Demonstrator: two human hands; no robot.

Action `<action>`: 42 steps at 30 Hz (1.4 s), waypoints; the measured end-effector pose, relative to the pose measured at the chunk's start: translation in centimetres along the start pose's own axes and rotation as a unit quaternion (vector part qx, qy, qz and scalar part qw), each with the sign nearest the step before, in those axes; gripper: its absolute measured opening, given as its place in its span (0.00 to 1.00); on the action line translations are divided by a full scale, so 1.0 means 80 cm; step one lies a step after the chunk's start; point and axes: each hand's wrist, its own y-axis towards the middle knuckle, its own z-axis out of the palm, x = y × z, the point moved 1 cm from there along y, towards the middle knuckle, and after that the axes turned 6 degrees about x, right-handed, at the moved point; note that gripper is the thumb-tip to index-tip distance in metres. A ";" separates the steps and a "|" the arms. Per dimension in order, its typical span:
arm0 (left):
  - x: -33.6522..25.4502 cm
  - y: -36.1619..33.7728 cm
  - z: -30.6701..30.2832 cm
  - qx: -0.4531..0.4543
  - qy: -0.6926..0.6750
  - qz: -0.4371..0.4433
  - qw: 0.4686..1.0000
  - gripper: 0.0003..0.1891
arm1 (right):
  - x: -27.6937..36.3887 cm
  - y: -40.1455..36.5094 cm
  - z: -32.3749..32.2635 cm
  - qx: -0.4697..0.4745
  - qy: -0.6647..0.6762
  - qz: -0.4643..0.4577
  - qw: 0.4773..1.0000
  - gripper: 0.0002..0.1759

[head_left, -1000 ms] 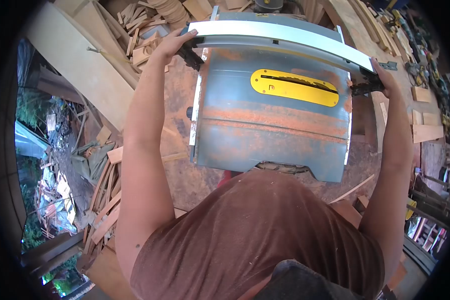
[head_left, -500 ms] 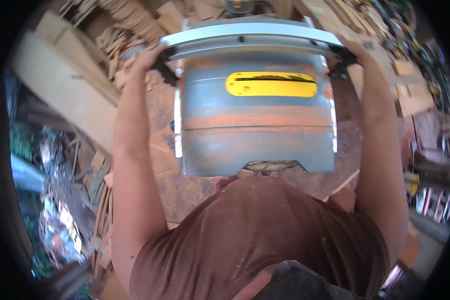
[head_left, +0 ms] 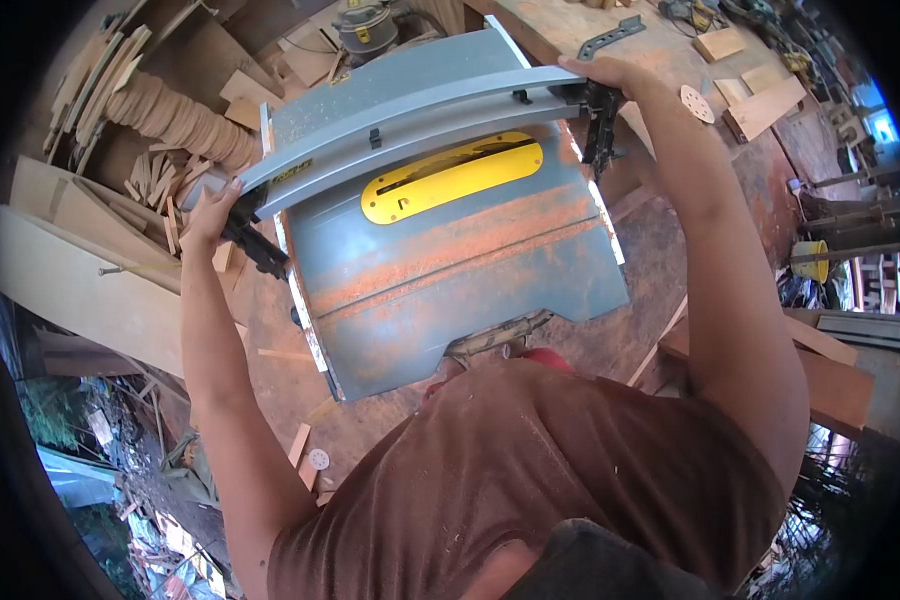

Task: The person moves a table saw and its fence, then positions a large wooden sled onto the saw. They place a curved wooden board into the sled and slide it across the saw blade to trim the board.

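Note:
Both my hands hold a long silver rip fence (head_left: 410, 122) across the table saw (head_left: 450, 270). My left hand (head_left: 210, 212) is closed round its left end, beside a black bracket. At the far right end my right hand (head_left: 602, 74) grips the fence above another black bracket. The fence overlaps the back edge of the yellow throat plate (head_left: 450, 178), which has a dark slot with the blade in it. Orange-brown sawdust lies on the grey saw top, in front of the plate.
A workbench (head_left: 545, 28) stands behind, with wood blocks (head_left: 765, 107) and a sanding disc (head_left: 697, 104) at right. A shop vacuum (head_left: 365, 27) is beyond the saw. Boards (head_left: 80, 275) lean at left near stacked wood scraps (head_left: 185, 120). Sawdust covers the floor.
The view has turned, so saw and fence now slant up to the right. The fence has come nearer to me over the saw top, closer to the yellow plate. Both hands keep their hold.

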 end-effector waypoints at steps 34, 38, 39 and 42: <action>-0.023 -0.350 0.528 0.437 -0.054 0.457 0.773 0.39 | -0.571 -0.981 0.407 -0.498 0.334 -0.053 0.799 0.44; 0.016 -0.336 0.680 0.493 -0.029 0.344 0.799 0.30 | -0.602 -1.066 0.415 -0.554 0.253 0.056 0.791 0.50; 0.032 -0.329 0.723 0.503 -0.068 0.286 0.813 0.28 | -0.595 -1.088 0.409 -0.572 0.230 0.051 0.786 0.52; 0.082 -0.335 0.831 0.528 -0.072 0.101 0.840 0.34 | -0.597 -1.121 0.425 -0.584 0.214 0.083 0.779 0.62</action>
